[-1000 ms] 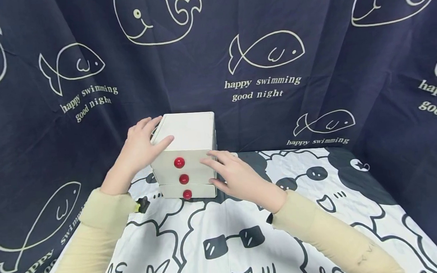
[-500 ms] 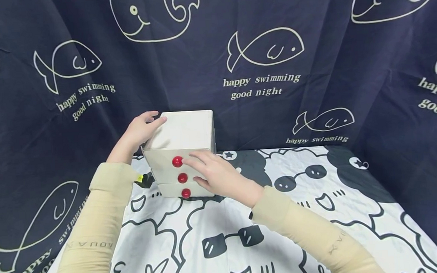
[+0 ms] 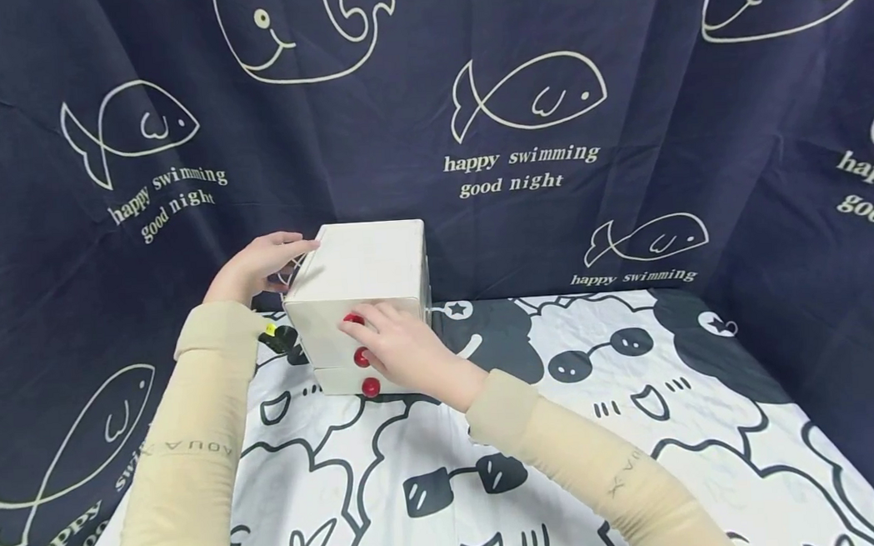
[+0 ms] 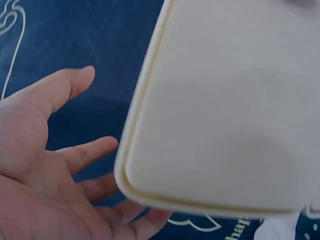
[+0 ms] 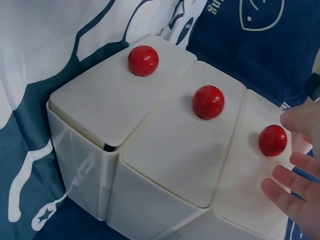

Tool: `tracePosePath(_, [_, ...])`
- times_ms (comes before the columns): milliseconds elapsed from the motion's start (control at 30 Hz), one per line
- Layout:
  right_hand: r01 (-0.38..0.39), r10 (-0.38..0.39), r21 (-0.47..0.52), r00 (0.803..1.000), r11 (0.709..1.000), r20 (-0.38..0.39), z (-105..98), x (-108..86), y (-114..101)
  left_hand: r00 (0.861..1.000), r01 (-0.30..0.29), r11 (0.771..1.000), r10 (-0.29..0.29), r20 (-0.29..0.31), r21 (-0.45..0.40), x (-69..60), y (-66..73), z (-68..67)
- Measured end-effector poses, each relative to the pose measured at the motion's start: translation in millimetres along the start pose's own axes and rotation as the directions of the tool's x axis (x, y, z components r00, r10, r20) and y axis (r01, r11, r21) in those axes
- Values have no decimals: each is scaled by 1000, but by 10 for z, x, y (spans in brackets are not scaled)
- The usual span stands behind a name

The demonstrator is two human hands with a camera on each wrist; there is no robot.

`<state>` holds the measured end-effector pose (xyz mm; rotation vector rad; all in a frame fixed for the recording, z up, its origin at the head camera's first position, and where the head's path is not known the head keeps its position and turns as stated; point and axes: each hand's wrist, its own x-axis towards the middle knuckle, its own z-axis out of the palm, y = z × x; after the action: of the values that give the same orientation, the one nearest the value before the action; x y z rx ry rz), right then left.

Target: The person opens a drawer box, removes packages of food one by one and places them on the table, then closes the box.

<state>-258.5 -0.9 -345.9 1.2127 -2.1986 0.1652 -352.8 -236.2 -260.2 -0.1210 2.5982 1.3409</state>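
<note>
A white box of three stacked drawers [image 3: 372, 260] stands on the cloth, each drawer front with a round red knob. My left hand [image 3: 260, 267] is at the box's left upper edge. In the left wrist view the left hand's fingers [image 4: 92, 152] are spread beside the box's rounded corner, and it holds nothing. At the front, my right hand [image 3: 407, 350] partly covers the top knob [image 3: 353, 318]. The right wrist view shows this top knob [image 5: 273, 140] between the thumb and the other fingers, apart from them. The middle knob [image 5: 208, 102] and bottom knob [image 5: 143, 60] are untouched.
A black item with a yellow spot [image 3: 279, 337] lies left of the box, near the left sleeve. A patterned white-and-dark cloth [image 3: 567, 432] covers the table. Dark blue curtains [image 3: 540, 233] with fish drawings hang behind and at both sides.
My right hand has moved left across the drawer fronts to the top knob. My left hand has drawn back from over the box's top to its left edge. The box has turned slightly.
</note>
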Motion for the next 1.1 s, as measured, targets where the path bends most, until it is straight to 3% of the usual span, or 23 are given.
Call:
tracePosePath(267, [-4, 0, -103, 999, 995, -34, 142, 45, -2, 994, -64, 992, 72, 77, -109, 92, -268, -57])
tracePosePath(567, [-17, 14, -174, 1000, 985, -23, 240, 86, -29, 976, -127, 963, 164, 143, -239, -44, -353, -9])
tracePosePath(867, [-5, -4, -210, 999, 978, -44, 291, 113, -43, 962, -206, 937, 246, 115, -282, -102, -370, 48])
tracePosePath(1100, [-15, 5, -221, 999, 975, -43, 297, 124, -56, 963, -227, 936, 257, 85, -268, -150, -417, 86])
